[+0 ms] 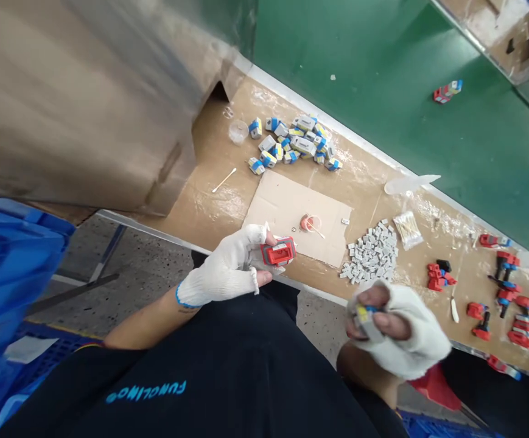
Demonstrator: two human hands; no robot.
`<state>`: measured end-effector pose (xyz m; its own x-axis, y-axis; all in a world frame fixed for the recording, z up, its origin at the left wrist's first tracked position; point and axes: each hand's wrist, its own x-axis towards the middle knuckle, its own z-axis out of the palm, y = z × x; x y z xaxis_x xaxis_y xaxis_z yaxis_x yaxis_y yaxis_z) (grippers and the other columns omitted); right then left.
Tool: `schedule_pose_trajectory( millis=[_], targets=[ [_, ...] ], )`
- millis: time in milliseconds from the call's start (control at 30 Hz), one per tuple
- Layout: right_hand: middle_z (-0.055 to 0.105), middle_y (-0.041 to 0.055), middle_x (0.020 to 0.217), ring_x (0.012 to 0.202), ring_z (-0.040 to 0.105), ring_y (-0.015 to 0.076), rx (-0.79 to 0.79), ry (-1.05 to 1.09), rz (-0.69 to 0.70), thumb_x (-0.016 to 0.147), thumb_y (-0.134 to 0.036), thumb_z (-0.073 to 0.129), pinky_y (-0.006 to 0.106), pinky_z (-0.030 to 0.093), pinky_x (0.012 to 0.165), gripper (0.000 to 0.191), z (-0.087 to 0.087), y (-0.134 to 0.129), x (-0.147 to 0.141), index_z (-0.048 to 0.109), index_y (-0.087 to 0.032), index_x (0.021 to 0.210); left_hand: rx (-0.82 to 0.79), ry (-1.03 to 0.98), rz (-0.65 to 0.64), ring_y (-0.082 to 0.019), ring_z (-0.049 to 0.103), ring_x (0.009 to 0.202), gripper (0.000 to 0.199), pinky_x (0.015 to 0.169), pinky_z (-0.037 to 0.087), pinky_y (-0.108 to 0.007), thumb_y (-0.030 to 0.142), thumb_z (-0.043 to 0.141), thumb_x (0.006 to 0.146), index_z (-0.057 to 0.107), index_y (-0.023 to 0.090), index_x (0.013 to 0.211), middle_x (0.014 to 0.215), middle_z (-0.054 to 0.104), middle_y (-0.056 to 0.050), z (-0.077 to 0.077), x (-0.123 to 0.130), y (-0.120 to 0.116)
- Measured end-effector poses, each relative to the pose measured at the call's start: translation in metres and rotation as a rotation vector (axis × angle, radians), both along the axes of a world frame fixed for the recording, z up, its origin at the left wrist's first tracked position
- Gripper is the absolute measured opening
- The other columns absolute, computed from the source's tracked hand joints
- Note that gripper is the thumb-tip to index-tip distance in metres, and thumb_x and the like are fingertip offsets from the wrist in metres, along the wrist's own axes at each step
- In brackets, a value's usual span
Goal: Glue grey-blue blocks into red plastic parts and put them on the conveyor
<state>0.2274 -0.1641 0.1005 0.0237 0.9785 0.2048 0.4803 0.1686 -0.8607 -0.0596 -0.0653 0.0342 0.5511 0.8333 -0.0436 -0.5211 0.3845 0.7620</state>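
Near the beige cardboard sheet (287,204), the left hand (232,264) closed on a red-grey plastic block (279,252), the right hand (396,331) on a grey-blue-yellow block (368,323).

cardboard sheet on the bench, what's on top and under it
On the cardboard: a small dish with reddish contents, a thin white stick across it, and a small pale piece near the right edge. Whatever lies beneath is covered.

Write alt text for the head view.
A gloved left hand holds a red-and-grey part; the gloved right hand holds a grey, blue and yellow block. On the brown bench beyond lie similar blocks, a cardboard sheet, a pile of small grey pieces and, at right, red parts.
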Motion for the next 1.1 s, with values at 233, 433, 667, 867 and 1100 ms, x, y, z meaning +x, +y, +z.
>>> schedule_pose_trajectory(
  millis=[233, 433, 667, 867, 1100],
  targets=[
    [0.078, 0.0057, 0.107, 0.069, 0.078, 0.0226, -0.045, 0.6, -0.036, 0.093, -0.032, 0.092, 0.038, 0.07, 0.047, 0.026, -0.03, 0.004, -0.059, 0.08, -0.039, 0.115, -0.05, 0.097, 0.049, -0.021, 0.087, 0.088, 0.03, 0.087, 0.074, -0.034, 0.03, 0.101, 0.091, 0.082, 0.021, 0.111, 0.11, 0.088, -0.008, 0.012, 0.002, -0.004],
    [0.077, -0.0003, 0.103, 0.07, 0.08, 0.0198, -0.119, 0.722, -0.072, 0.089, -0.035, 0.099, 0.037, 0.073, 0.057, 0.033, -0.031, 0.014, -0.065, 0.074, -0.035, 0.11, -0.023, 0.242, 0.075, -0.028, 0.09, 0.102, 0.03, 0.094, 0.076, -0.039, 0.03, 0.097, 0.091, 0.084, 0.02, 0.117, 0.12, 0.09, -0.012, 0.012, 0.002, -0.009],
    [0.074, -0.0009, 0.101, 0.065, 0.073, 0.0159, -0.128, 0.764, -0.094, 0.091, -0.048, 0.098, 0.032, 0.067, 0.054, 0.038, -0.041, 0.024, -0.068, 0.076, -0.037, 0.121, 0.056, 0.314, 0.126, -0.025, 0.088, 0.095, 0.03, 0.086, 0.075, -0.034, 0.029, 0.094, 0.094, 0.087, 0.02, 0.122, 0.117, 0.091, -0.012, 0.01, 0.0, -0.012],
    [0.075, 0.0017, 0.108, 0.079, 0.08, 0.0215, -0.053, 0.543, -0.187, 0.096, -0.047, 0.09, 0.038, 0.068, 0.06, 0.032, -0.05, 0.022, -0.057, 0.073, -0.036, 0.12, 0.007, 0.343, 0.157, -0.027, 0.089, 0.103, 0.03, 0.088, 0.077, -0.036, 0.034, 0.095, 0.096, 0.087, 0.021, 0.121, 0.116, 0.09, -0.011, 0.006, -0.002, -0.012],
    [0.075, 0.0041, 0.095, 0.084, 0.07, 0.025, -0.079, -0.492, -0.29, 0.093, -0.026, 0.069, 0.046, 0.059, 0.082, 0.007, -0.05, 0.086, 0.028, 0.065, -0.029, 0.098, -0.054, 0.341, 0.26, -0.032, 0.09, 0.102, 0.034, 0.088, 0.081, -0.046, 0.034, 0.1, 0.089, 0.083, 0.021, 0.115, 0.114, 0.091, -0.011, -0.005, -0.003, 0.001]
  ],
)
